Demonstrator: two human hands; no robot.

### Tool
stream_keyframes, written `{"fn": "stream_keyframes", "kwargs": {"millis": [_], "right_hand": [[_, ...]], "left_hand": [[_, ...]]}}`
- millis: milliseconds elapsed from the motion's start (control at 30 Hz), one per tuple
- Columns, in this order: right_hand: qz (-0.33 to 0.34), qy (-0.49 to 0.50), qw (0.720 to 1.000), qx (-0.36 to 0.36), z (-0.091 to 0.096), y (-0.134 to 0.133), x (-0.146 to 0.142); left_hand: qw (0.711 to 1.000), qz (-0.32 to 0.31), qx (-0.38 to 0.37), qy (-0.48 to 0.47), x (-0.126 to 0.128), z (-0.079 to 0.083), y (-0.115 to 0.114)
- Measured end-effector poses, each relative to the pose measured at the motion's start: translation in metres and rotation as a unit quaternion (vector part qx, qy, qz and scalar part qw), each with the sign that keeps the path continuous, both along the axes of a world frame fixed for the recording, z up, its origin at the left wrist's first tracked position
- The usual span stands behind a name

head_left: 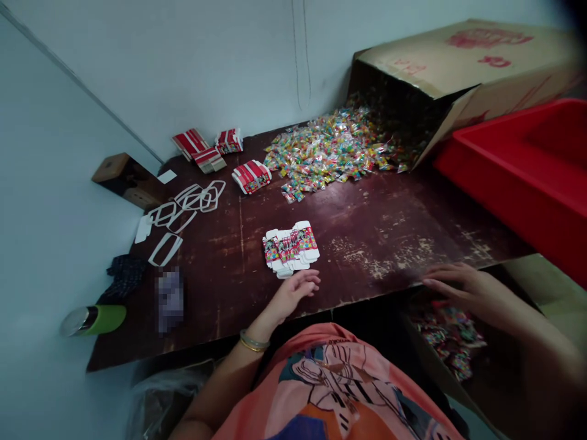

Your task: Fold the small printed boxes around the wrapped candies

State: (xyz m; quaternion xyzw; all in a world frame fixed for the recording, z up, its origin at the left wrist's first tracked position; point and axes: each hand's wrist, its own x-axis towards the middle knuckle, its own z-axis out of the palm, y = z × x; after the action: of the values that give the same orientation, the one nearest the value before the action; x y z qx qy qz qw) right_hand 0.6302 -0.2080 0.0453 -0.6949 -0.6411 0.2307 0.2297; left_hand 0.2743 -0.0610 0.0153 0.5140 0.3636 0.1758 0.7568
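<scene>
My left hand [293, 296] is at the table's near edge, fingers loosely stretched, nothing visible in it. Just beyond its fingertips lies a fanned stack of flat printed candy cartons [293, 247] with white flaps. My right hand [463, 282] is over the near right table edge, palm down with fingers extended, and nothing shows in its grasp. Below it stands an open cardboard box [435, 348] holding colourful packed cartons [452, 336], partly hidden by my forearm. A large heap of small wrapped candies [325, 150] spreads across the back of the table.
The candies spill from a tipped cardboard carton [458, 61]. A red plastic bin [518, 177] stands at the right. Bundles of red-and-white cartons [252, 176], white paper bands [166, 249], a wooden box [131, 177], dark cloth [123, 278] and a green bottle [107, 319] occupy the left.
</scene>
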Motion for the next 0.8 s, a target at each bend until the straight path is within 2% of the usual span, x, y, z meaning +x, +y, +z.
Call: {"fn": "stream_keyframes", "kwargs": {"millis": [67,167,267,333,400,500,567,633,667,733,800], "right_hand": [[0.029,-0.015,0.999,0.031,-0.012,0.026,-0.018],[0.119,-0.017,0.989,0.081,-0.031,0.098,-0.085],[0.191,-0.151,0.966,0.088,-0.040,0.174,-0.142],[0.227,-0.213,0.948,0.071,-0.040,0.208,-0.158],[0.249,-0.228,0.939,0.061,-0.036,0.222,-0.162],[0.267,-0.232,0.933,0.062,-0.028,0.204,-0.164],[0.289,-0.223,0.928,0.080,-0.024,0.172,-0.170],[0.306,-0.175,0.927,0.126,-0.023,0.138,-0.176],[0.298,-0.138,0.932,0.153,-0.023,0.123,-0.178],[0.235,-0.067,0.950,0.193,-0.024,0.105,-0.176],[0.166,-0.019,0.966,0.196,-0.024,0.100,-0.170]], "left_hand": [[0.999,0.050,-0.015,0.005,-0.005,-0.006,0.007],[0.997,0.067,-0.043,0.004,-0.005,-0.012,0.006],[0.996,0.050,-0.072,0.010,-0.005,-0.011,-0.001],[0.995,0.049,-0.088,0.016,-0.008,-0.008,-0.004],[0.991,0.059,-0.115,0.011,-0.013,-0.005,-0.003],[0.977,0.076,-0.194,-0.046,-0.016,-0.005,0.004],[0.958,0.081,-0.254,-0.110,-0.014,-0.008,0.009],[0.942,0.105,-0.279,-0.152,-0.008,-0.013,0.010],[0.942,0.120,-0.274,-0.155,-0.004,-0.016,0.010],[0.954,0.117,-0.245,-0.126,0.004,-0.018,0.005],[0.972,0.053,-0.215,-0.078,0.013,-0.018,-0.003]]}}
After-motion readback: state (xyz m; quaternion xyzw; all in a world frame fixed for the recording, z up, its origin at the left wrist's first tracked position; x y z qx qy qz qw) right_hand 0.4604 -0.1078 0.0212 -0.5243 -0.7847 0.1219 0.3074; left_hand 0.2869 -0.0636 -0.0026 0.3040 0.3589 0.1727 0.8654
